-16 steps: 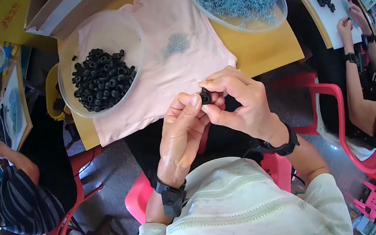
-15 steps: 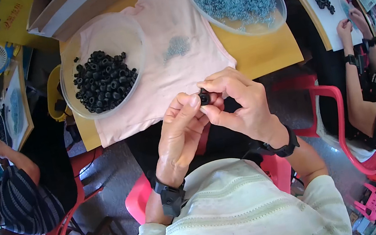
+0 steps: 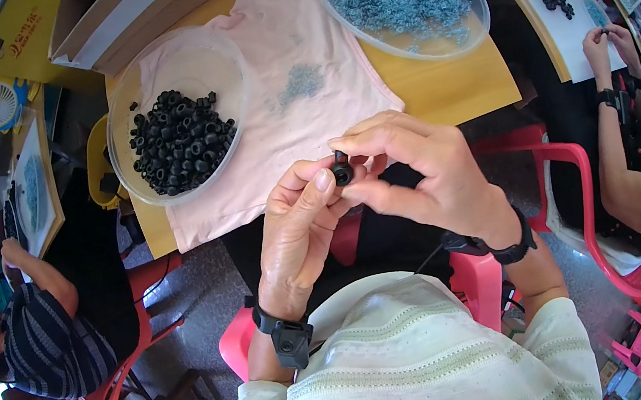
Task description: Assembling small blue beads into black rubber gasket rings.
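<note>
Over the table's near edge, both my hands meet around a small black plastic piece (image 3: pixel 342 172) with a round hole in its side. My left hand (image 3: pixel 299 216) pinches it, with the thumb along its left side. The right index finger lies at its top and the right thumb at its lower side, so my right hand (image 3: pixel 421 166) is closed on it too. Part of the piece is hidden by the fingers. Beyond my left hand, a clear round tub (image 3: pixel 222 57) holds many similar black pieces (image 3: pixel 184 142).
A pink cloth (image 3: pixel 291 23) covers part of the yellow table (image 3: pixel 466 82), with a small heap of tiny bluish-grey parts (image 3: pixel 302 82) on it. More fill a clear tub (image 3: pixel 481 8) at far right. A cardboard box (image 3: pixel 136 10) stands at far left. People sit on both sides.
Both hands have shifted slightly left and down with the black piece. The piece now shows a narrower upper part between the right finger and thumb.
</note>
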Demonstrator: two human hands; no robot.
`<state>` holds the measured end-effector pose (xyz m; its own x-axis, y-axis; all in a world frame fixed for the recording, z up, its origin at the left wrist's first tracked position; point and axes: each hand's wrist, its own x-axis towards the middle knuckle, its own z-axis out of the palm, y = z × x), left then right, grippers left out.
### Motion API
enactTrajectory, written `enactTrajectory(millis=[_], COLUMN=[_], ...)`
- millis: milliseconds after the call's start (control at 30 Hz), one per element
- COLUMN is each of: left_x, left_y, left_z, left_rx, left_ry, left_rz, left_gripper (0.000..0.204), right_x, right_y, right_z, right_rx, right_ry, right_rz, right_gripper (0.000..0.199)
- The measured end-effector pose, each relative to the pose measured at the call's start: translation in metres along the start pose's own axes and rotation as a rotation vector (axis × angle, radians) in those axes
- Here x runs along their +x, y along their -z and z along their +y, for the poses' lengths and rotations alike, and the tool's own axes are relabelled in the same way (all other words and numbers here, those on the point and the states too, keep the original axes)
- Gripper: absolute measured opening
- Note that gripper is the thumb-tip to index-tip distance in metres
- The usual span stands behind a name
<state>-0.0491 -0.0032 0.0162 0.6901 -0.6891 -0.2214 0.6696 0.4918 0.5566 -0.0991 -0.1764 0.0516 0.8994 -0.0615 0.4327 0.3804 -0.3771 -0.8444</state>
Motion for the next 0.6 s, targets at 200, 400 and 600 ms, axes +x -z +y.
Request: enactTrajectory(millis=[200, 400, 600], left_x=[0.006, 0.008, 0.017], left_y=[0.000, 0.003, 0.014], left_z=[-0.001, -0.003, -0.001], left_rx=[0.050, 0.268, 0.485], left_ry=[-0.045, -0.129, -0.126], left_rz=[-0.015, 0.126, 0.260], left_gripper=[0.015, 0.019, 0.022], right_x=[0.004, 0.002, -0.005], right_y=[0.009, 0.000, -0.015], right_z=[0.010, 0.014, 0.030], right_rx=[0.170, 0.256, 0.197], right_ry=[-0.144, -0.279, -0.285], right_rz=[-0.038, 0.019, 0.068], right_gripper=[0.011, 0.008, 0.007])
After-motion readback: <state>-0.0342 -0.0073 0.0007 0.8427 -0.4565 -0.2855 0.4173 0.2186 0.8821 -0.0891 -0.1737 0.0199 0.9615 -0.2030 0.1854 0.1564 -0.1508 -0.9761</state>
